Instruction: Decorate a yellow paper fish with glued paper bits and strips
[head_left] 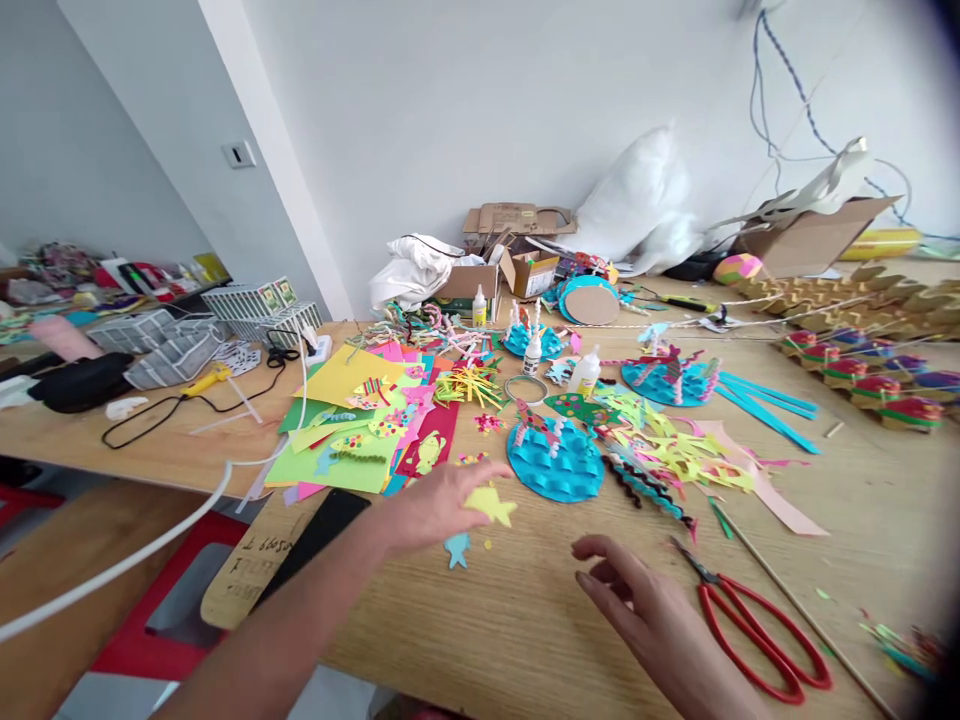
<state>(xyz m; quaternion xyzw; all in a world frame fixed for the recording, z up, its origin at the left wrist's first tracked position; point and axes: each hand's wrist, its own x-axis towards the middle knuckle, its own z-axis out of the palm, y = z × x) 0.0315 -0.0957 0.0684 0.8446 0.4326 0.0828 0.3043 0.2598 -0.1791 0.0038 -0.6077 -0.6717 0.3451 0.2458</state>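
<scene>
Holding yellow cutout [491, 503], left hand [431, 505], right hand [645, 600] beside scissors [757, 625]

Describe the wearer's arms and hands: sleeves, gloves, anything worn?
Both are bare. The left hand and its forearm show no sleeve, glove, watch or band up to the frame edge. The right hand is likewise ungloved, with no ring visible on the fingers; its wrist carries nothing.
</scene>
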